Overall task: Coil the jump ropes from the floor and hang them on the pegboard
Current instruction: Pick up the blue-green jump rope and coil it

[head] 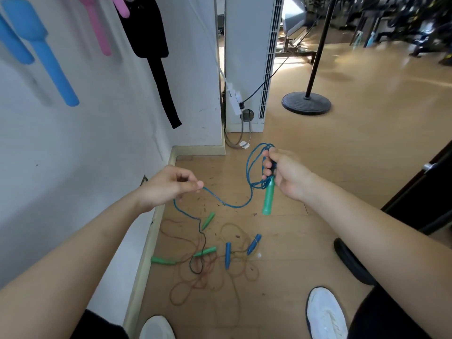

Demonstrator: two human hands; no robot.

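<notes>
My right hand grips a green handle together with several loops of a blue jump rope. The rope sags leftward to my left hand, which pinches it between thumb and fingers. From there it drops to its other green handle on the floor. Below lie a red rope with two green handles and a yellowish rope with two blue handles, tangled together. A short black cord lies among them.
The white wall on the left carries hanging blue and pink foam items and a black strap. A black stand base sits far right; a dark disc lies near my right shoe.
</notes>
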